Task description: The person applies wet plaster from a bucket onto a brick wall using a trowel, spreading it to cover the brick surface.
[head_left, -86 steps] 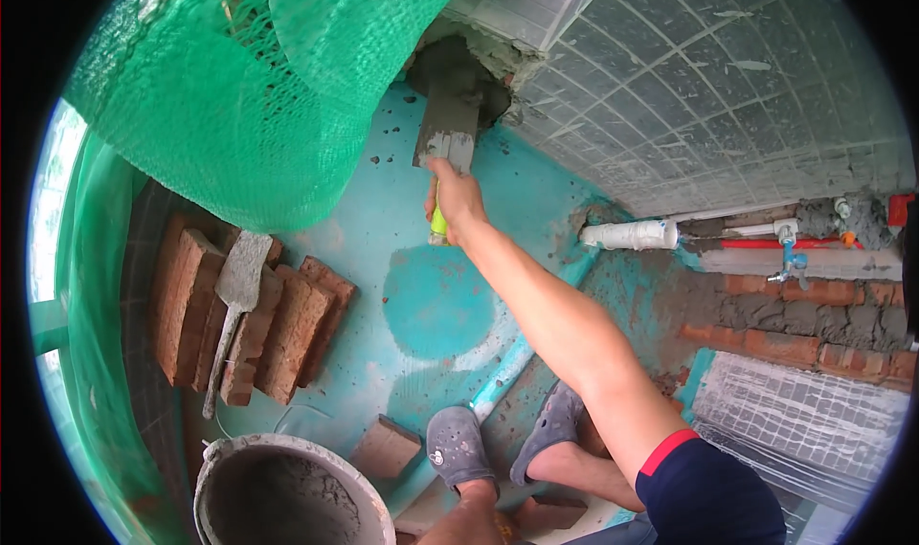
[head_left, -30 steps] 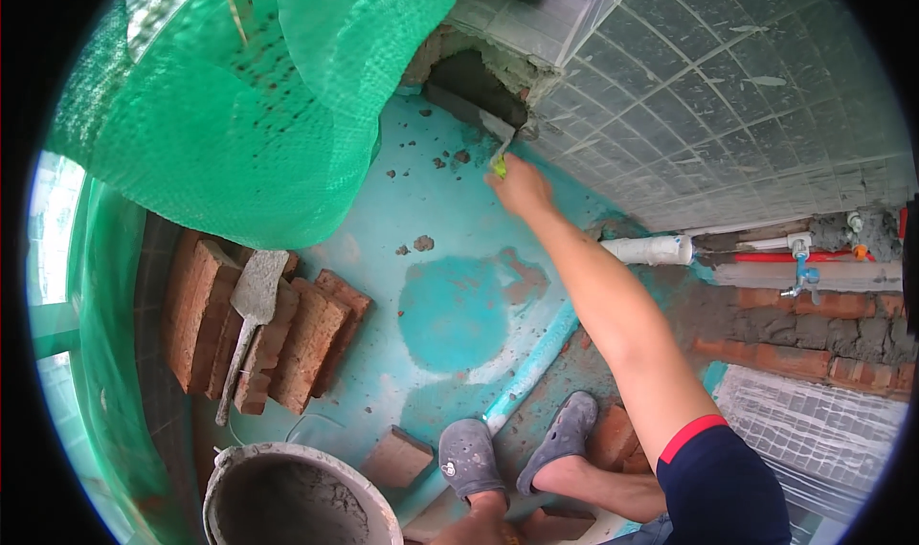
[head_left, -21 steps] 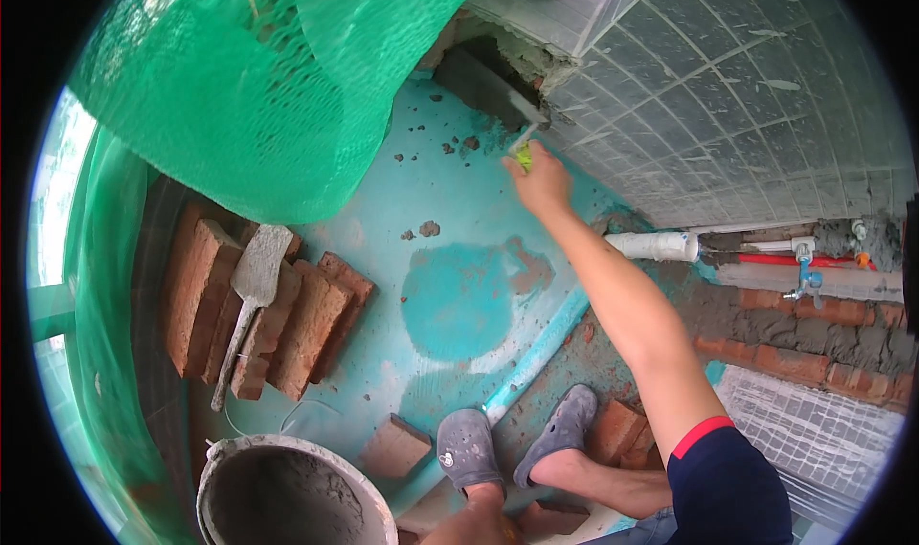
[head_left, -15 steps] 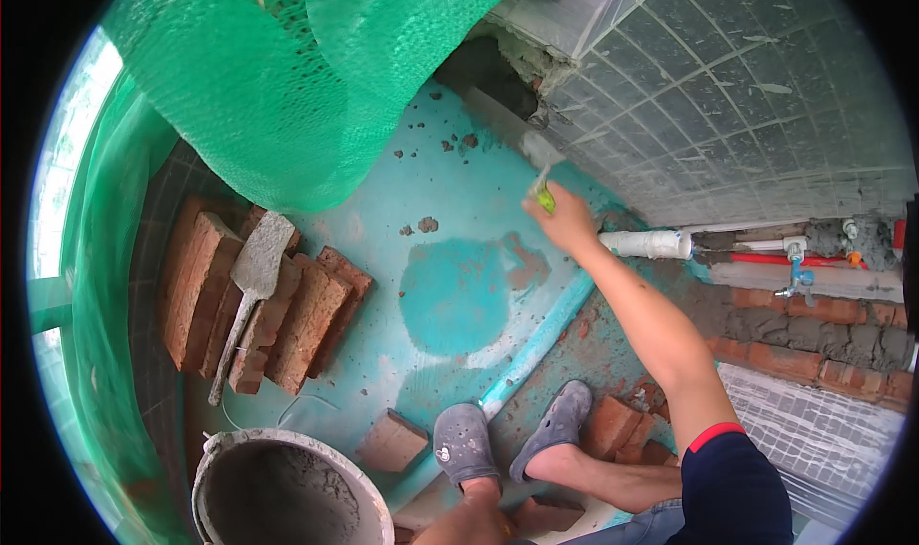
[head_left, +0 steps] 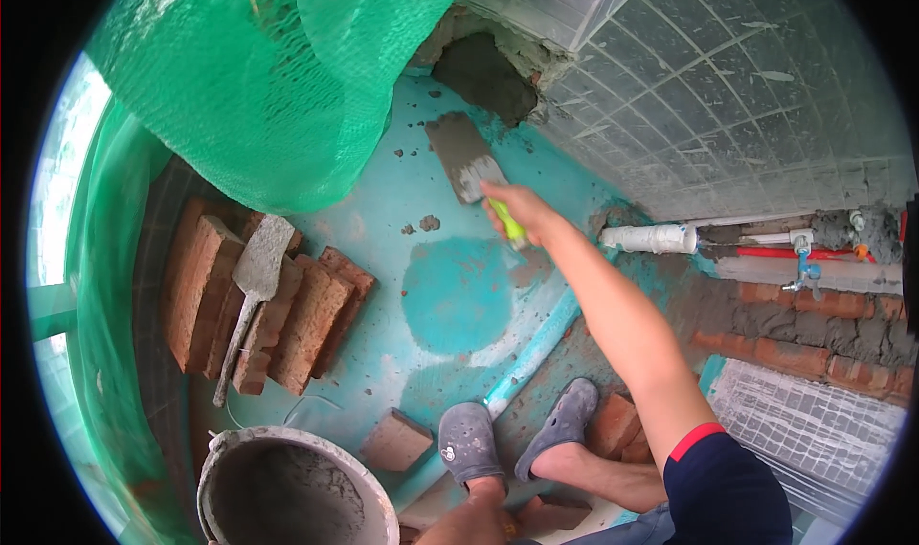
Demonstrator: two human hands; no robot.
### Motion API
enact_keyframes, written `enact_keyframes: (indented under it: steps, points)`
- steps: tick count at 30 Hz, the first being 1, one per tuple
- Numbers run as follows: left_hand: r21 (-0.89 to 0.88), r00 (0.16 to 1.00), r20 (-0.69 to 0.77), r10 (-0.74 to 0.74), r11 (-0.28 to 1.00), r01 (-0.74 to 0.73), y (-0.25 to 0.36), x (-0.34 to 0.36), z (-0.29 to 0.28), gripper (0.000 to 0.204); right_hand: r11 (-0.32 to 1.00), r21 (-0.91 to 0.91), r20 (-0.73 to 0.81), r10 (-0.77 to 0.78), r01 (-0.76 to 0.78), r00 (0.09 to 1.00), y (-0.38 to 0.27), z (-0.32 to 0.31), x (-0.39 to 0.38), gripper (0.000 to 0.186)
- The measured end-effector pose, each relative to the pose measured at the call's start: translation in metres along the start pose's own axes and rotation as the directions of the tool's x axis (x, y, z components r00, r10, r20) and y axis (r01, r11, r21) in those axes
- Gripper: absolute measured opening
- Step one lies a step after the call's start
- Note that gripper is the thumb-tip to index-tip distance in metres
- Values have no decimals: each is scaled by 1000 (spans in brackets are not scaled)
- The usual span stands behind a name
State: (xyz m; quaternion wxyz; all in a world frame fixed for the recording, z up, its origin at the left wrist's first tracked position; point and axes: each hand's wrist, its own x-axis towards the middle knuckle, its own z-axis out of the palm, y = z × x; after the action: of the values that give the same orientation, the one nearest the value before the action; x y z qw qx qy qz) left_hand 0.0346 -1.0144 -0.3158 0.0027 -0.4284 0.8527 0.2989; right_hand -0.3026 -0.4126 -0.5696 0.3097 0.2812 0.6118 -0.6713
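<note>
My right hand point(head_left: 517, 212) grips a trowel by its bright green handle. The trowel's flat, rectangular blade point(head_left: 448, 146) is smeared with grey mortar and points toward the far wall corner, over the blue-green floor. Just beyond the blade, a patch of dark grey mortar point(head_left: 486, 74) fills a broken recess at the wall's foot. Whether the blade touches the floor cannot be made out. My left hand is not in view.
Left, a second trowel point(head_left: 257, 272) lies across stacked bricks point(head_left: 316, 315). Near me stands a mortar bucket point(head_left: 215, 478). Green netting point(head_left: 268, 114) hangs at far left. A white pipe point(head_left: 651, 239) and a blue-handled tap point(head_left: 802, 272) are at right. Loose bricks point(head_left: 394, 440) lie by my feet.
My right hand has moved left and slightly nearer. The trowel, seen nearly edge-on near the wall before, now shows its flat blade farther left, over the floor.
</note>
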Motion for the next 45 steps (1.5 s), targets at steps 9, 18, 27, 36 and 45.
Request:
enact_keyframes:
  steps: [9, 18, 27, 36, 45]
  points:
    - [-19, 1000, -26, 13, 1000, -14, 11, -7, 3, 46, 964, 199, -98, -160, 177, 982, -58, 72, 54, 41]
    - [-69, 997, -11, 76, 995, -77, 27, -19, 5, 47, 938, -144, -112, -333, 316, 936, 41, 72, -59, 35]
    - [-139, 989, -2, 147, 980, -145, 28, -14, 34, 35, 536, -647, 388, -382, 543, 839, 44, 122, -278, 32]
    - [-157, 973, 35, 228, 963, -220, 70, -66, 67, 35, -373, -748, 654, -271, 549, 706, 124, 303, -237, 21]
    - [-146, 981, 22, 194, 971, -189, 52, -66, 50, 36, -41, -756, 612, 307, 653, 728, 136, 338, -264, 43]
